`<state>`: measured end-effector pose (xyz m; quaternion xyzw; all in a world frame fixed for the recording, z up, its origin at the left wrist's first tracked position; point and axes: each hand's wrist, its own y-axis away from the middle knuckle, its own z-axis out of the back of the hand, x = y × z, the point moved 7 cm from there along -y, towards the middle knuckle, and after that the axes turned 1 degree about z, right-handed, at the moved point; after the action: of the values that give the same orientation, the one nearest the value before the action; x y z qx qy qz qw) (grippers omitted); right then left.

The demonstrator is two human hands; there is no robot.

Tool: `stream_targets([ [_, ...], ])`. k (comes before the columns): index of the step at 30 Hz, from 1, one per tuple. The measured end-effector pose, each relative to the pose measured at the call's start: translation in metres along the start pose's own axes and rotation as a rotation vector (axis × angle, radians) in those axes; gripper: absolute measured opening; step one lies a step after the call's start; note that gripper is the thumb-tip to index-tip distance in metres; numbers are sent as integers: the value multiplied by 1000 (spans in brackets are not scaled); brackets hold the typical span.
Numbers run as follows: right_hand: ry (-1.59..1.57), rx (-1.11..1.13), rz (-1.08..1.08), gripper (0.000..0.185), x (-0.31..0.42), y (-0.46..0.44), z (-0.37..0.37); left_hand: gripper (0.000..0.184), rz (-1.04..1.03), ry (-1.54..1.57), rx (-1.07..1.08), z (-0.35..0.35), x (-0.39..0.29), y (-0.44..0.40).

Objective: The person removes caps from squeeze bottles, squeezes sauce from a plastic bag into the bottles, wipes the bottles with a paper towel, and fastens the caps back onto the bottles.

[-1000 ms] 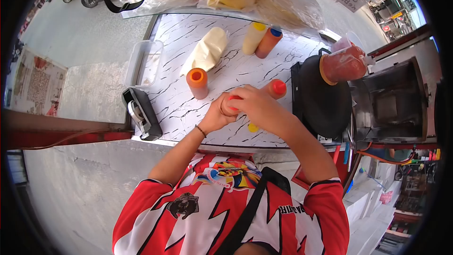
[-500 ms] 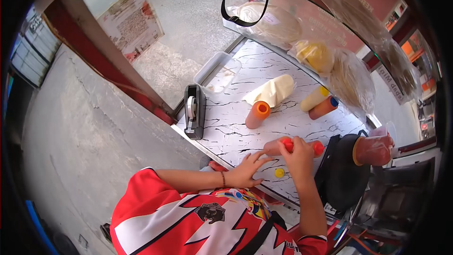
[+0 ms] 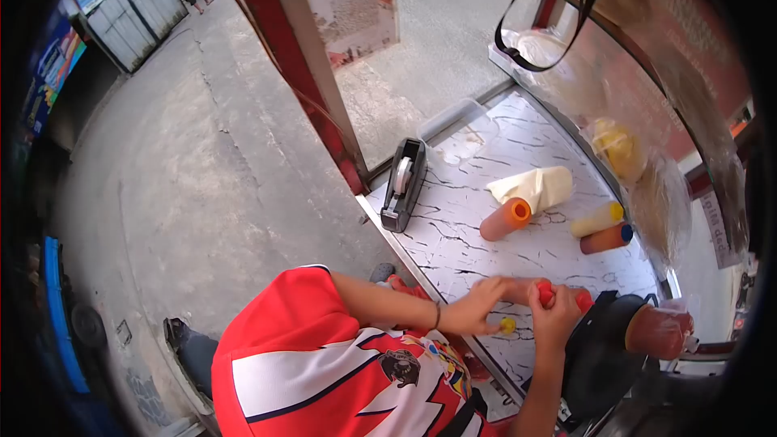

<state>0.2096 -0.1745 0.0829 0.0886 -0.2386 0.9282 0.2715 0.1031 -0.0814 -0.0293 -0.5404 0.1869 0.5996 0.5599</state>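
My right hand [image 3: 554,322] is closed, its fingers pinching the red cap [image 3: 544,293] of a sauce-filled squeeze bottle [image 3: 515,290]. My left hand [image 3: 472,309] is at the base of that bottle, fingertips against or right beside it, with the thumb spread apart. A small yellow cap [image 3: 507,325] lies at the tip of this thumb; whether they touch I cannot tell. Another red top [image 3: 582,299] shows just beyond my right hand, its bottle mostly hidden. Farther back, an uncapped orange-rimmed squeeze bottle [image 3: 503,220] stands on the marble-patterned counter [image 3: 453,235].
A black tape dispenser [image 3: 403,186] and a clear plastic tub [image 3: 459,131] sit at the left. Behind are a cream-coloured pouch [image 3: 534,188], a yellow-capped bottle [image 3: 597,220] and a blue-capped bottle [image 3: 607,239]. A black round object [image 3: 603,356] and a red-filled container [image 3: 660,330] stand right.
The view has turned left, so the counter sits farther right. My left hand has come nearer the bottle and the yellow cap. My right hand stays on the red cap.
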Motion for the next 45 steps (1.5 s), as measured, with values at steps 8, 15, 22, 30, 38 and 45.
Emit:
stream_targets([
  [8,5,-185,69,29,-2,-1,-1,55,55,432,394,-40,21,-86],
  [15,-13,-237,-59,42,-3,27,10,49,176,228,-47,-43,7,-71],
  [22,38,312,-515,49,-38,147,-60,54,155,308,-97,-54,28,-133],
  [30,-181,189,-379,38,-11,113,-62,68,102,181,12,-18,29,-98],
  [38,-31,-13,60,31,70,-84,-21,64,288,145,-195,91,96,-24],
  [45,201,139,-20,15,70,-117,-65,68,234,508,14,51,129,-114],
])
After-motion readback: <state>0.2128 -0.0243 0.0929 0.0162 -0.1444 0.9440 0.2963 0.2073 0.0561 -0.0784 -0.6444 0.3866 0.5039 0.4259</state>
